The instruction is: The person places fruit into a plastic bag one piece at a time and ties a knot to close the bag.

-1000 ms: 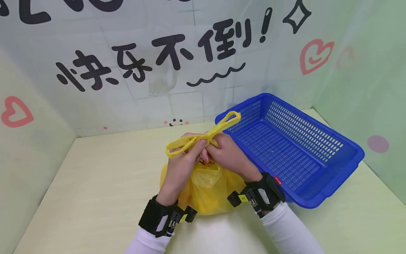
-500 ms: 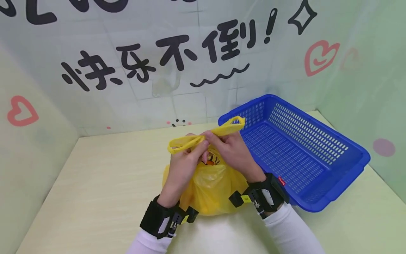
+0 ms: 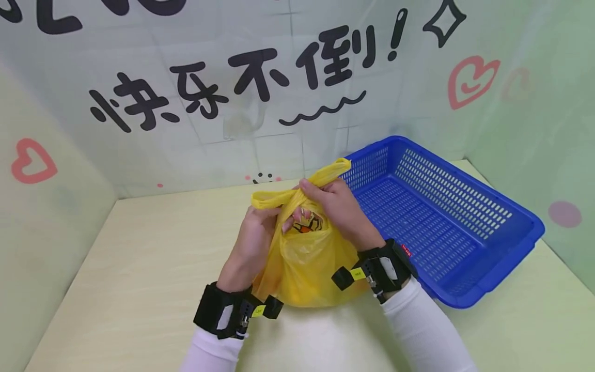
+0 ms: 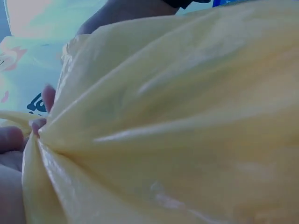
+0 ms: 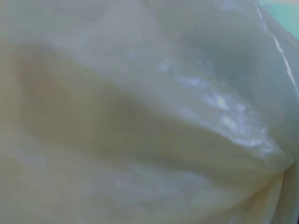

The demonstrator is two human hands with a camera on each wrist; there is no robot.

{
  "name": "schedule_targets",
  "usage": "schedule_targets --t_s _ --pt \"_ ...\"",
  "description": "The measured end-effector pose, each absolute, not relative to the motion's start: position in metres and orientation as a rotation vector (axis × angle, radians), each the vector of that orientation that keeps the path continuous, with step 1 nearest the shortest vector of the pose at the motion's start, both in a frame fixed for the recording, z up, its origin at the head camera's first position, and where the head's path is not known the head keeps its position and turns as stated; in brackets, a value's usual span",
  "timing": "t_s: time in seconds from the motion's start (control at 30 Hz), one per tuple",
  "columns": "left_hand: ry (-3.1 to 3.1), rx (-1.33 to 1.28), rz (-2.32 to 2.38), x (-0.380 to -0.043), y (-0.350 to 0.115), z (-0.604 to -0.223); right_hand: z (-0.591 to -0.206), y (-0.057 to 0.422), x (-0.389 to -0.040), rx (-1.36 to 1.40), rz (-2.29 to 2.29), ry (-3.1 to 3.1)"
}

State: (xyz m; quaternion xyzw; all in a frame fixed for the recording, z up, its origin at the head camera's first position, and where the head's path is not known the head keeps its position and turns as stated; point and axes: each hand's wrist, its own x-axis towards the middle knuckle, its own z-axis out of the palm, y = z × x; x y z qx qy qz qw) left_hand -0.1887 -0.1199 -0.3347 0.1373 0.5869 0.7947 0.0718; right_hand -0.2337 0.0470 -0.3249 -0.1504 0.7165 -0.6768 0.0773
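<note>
A yellow plastic bag (image 3: 316,274) stands on the table in the head view, bulging with contents. Black and orange print (image 3: 309,223) shows near its mouth. My left hand (image 3: 251,235) grips the bag's gathered left side, below a handle loop (image 3: 269,199) lying over it. With thumb on top, my right hand (image 3: 337,206) holds the other handle (image 3: 331,173), whose loop sticks up to the right. In the left wrist view the bag (image 4: 163,116) bunches into folds at my left fingers (image 4: 10,139). Bag film (image 5: 117,140) fills the right wrist view and hides the right fingers.
A blue slotted plastic basket (image 3: 465,284) sits at the right, close beside my right forearm. Behind the table (image 3: 162,258) rises a printed backdrop (image 3: 186,155) with black characters, and side panels stand left and right.
My left hand has shifted down and left, and the hands have moved apart. The handles now spread wider, with the bag's left side pulled taut. The basket stays put.
</note>
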Motion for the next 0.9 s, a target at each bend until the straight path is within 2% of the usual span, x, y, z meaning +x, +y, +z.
schedule_targets --t_s 0.2,0.57,0.9 --pt "1.556 0.591 2.413 -0.192 -0.127 -0.338 -0.324 0.052 -0.234 -0.435 -2.043 2.003" --pt "1.783 0.27 2.329 -0.189 -0.123 -0.331 -0.32 0.054 -0.234 -0.431 -2.009 2.011" --pt "2.198 0.235 2.134 -0.186 -0.119 -0.325 -0.318 0.055 -0.23 -0.628 -2.001 2.222"
